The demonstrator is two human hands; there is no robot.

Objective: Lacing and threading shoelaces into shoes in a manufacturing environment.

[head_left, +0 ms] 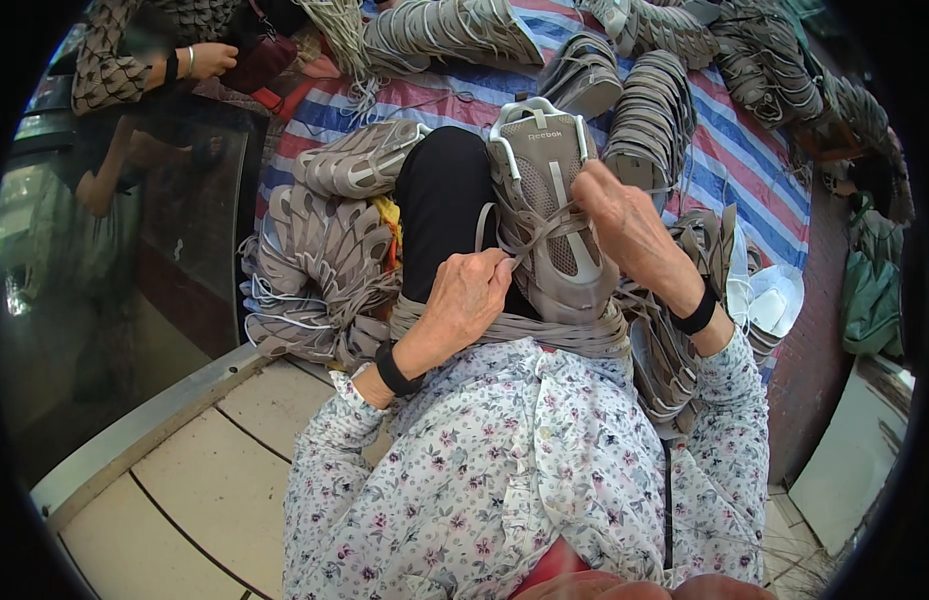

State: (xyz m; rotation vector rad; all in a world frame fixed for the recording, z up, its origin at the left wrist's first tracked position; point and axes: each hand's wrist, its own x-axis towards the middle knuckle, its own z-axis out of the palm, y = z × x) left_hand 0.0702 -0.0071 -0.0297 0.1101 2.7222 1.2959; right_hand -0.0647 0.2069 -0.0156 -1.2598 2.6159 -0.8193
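A grey-brown shoe upper (541,155) with white edging lies across my lap, its toe pointing toward me. Flat grey shoelace (530,232) crosses over its front in a loose loop or knot. My left hand (465,300) is closed, pinching one part of the lace at the upper's left side. On the other side, my right hand (623,222) pinches the lace near the upper's right edge, fingers curled. Loose grey laces (605,335) lie bunched across my lap below the toe. My black-clad knee (445,185) rises left of the upper.
Curved stacks of shoe uppers (320,270) lie to my left, with more uppers (653,120) ahead and to my right. Beneath them spreads a striped sheet (750,170). A dark glass panel (115,260) stands at left; another person's hand (215,60) shows at upper left.
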